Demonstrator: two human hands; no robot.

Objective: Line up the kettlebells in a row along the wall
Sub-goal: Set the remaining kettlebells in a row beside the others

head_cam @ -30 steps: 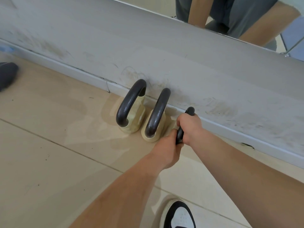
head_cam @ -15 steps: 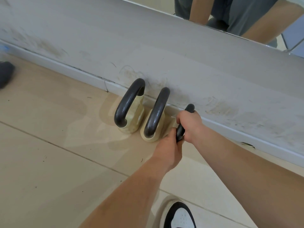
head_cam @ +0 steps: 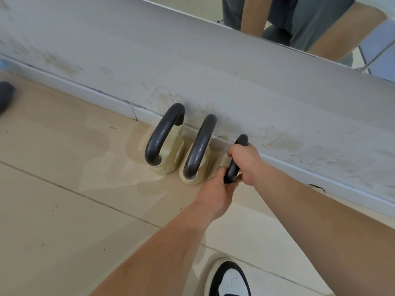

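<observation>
Here, two kettlebells (head_cam: 181,152) beside wall (head_cam: 213,82), shoe (head_cam: 229,278)

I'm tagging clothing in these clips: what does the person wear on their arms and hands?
Nothing. The left hand and right hand are bare, with no gloves, rings or watch visible. Both forearms are bare to the frame edge, so no sleeves show.

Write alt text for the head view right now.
Both hands, left hand and right hand, grip the dark handle of a third kettlebell by the wall, beside two cream kettlebells already standing there.
</observation>
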